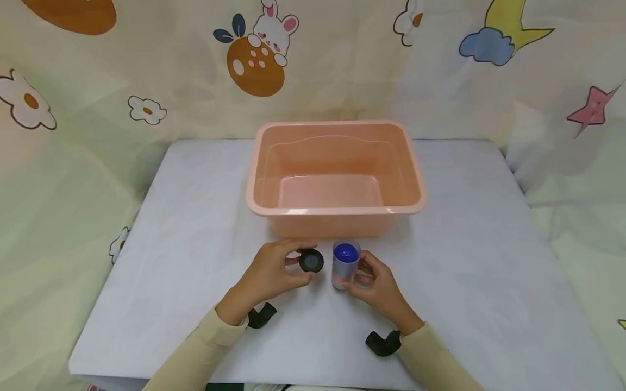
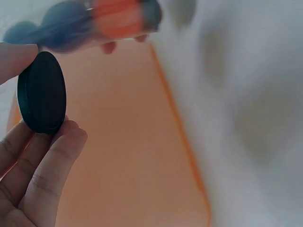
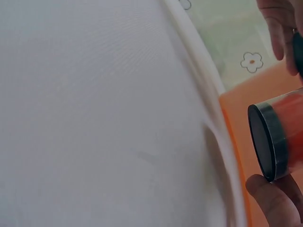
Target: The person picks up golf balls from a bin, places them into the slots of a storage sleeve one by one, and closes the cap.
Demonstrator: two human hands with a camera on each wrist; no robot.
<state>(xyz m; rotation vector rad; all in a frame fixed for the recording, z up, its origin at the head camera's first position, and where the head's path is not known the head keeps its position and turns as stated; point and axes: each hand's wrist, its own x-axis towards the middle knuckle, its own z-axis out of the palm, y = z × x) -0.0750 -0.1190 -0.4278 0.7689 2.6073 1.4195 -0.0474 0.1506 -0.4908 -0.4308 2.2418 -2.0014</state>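
Note:
My left hand (image 1: 271, 272) pinches a round black lid (image 1: 311, 260) at its edge, thumb on one side and fingers on the other. Just to its right, my right hand (image 1: 380, 288) grips a clear cylindrical container (image 1: 344, 270) from the side. A blue ball (image 1: 346, 252) shows at the container's uncovered top. In the left wrist view dark blue balls (image 2: 65, 26) sit inside it, beside an orange-red section (image 2: 118, 18). Its other end has a black base (image 3: 268, 142), seen in the right wrist view. Lid and container are a small gap apart.
A pink-orange plastic basin (image 1: 337, 210) stands on the white-covered table (image 1: 195, 239), right behind both hands. A printed cloth (image 1: 195, 65) hangs along the back and sides. Black wrist mounts (image 1: 383, 344) stick out below each hand.

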